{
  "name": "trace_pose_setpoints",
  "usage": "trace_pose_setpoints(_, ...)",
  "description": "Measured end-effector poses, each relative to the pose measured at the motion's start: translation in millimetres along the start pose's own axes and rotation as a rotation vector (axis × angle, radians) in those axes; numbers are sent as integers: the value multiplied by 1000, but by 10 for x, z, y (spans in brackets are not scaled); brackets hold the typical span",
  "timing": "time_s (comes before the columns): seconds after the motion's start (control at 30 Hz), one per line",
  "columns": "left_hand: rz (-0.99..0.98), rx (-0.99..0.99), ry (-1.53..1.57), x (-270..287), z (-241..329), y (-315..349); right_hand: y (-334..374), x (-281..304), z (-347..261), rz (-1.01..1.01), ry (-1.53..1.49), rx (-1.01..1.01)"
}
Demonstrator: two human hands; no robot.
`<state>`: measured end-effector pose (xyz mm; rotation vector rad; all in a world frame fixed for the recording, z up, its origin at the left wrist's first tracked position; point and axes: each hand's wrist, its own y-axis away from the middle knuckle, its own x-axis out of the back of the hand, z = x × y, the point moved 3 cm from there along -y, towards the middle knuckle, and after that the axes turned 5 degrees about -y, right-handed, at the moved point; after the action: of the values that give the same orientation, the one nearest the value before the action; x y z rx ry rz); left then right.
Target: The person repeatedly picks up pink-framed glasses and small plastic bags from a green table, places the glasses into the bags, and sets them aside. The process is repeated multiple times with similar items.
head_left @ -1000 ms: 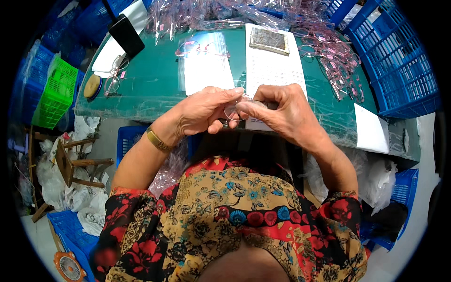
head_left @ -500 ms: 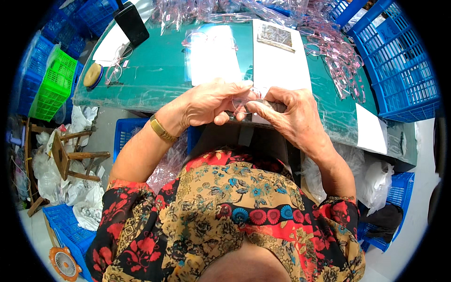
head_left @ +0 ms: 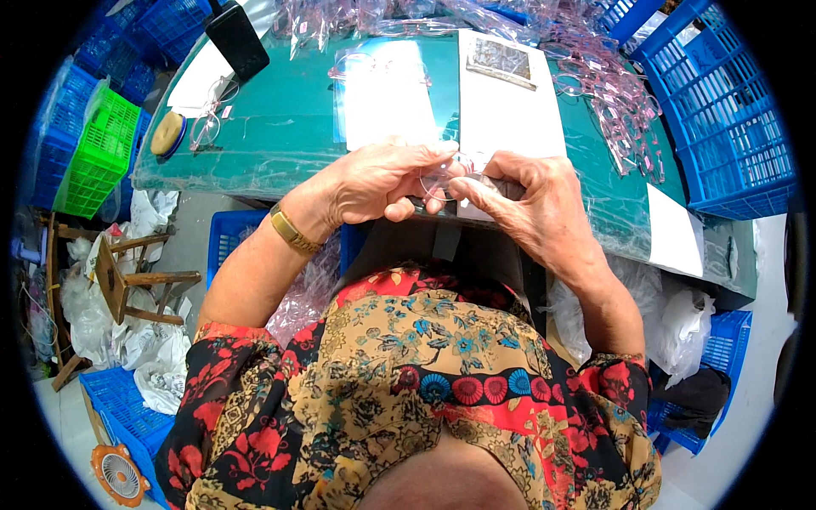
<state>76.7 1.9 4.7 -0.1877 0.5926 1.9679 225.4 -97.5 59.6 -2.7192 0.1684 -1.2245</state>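
Left hand point(head_left: 374, 183) and right hand point(head_left: 531, 200) together pinching a clear eyeglass frame point(head_left: 444, 177) above the green surface point(head_left: 289, 127), near edge

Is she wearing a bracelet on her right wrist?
No, the gold bracelet sits on the left wrist, behind the left hand; the right wrist is bare.

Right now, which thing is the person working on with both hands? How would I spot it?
Find the green table and follow its near edge to the middle, where the left hand and right hand meet. Pinched between their fingertips is a clear eyeglass frame. Unlike the pink frames piled at the table's far right, it is held up off the table.
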Motion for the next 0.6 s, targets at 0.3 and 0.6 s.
trace_pose_setpoints(0.3, -78, -4, -2, 50, -12, -10, -41, 38, -45, -56, -12, -7)
trace_pose_setpoints(0.6, -52, 12, 4, 23, 15, -1, -50, 13, -33, -37, 100, 35)
